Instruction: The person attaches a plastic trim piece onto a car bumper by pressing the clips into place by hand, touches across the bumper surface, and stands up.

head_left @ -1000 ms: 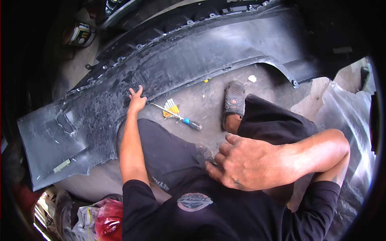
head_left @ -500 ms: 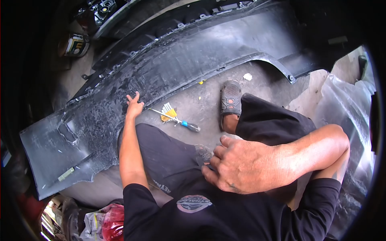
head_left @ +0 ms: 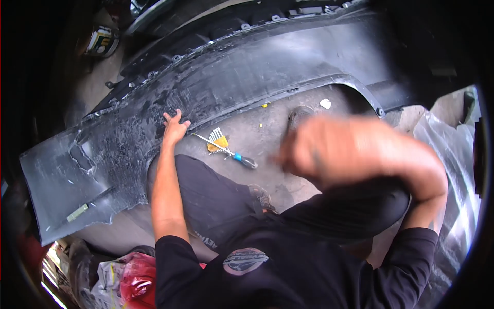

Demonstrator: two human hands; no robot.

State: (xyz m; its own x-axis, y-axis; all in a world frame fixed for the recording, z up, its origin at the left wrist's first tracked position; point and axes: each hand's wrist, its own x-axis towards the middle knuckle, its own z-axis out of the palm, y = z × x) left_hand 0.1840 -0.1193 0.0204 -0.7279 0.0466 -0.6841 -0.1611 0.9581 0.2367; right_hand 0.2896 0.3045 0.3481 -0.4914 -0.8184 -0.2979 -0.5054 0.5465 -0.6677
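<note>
A large dark car bumper cover (head_left: 242, 77) lies across the floor before me, scuffed and dusty on its left half. My left hand (head_left: 176, 129) rests at its lower edge with fingers spread, holding nothing. To the right, my right hand (head_left: 324, 149) is in the air above the floor and smeared by motion; its fingers and anything in them cannot be made out. Between my hands, a screwdriver (head_left: 239, 158) with a blue and black handle lies on the floor. Beside its shaft is a yellow piece with several white strips (head_left: 217, 143).
A labelled can (head_left: 102, 41) stands at the upper left. Clear plastic sheeting (head_left: 447, 149) drapes along the right. Red and white plastic bags (head_left: 136, 278) lie at the lower left. A white scrap (head_left: 325, 104) lies on the floor near the bumper's curved end.
My right hand has swung up and forward, away from my chest, and now covers most of my shoe. My left hand keeps its place on the bumper. The view has shifted slightly.
</note>
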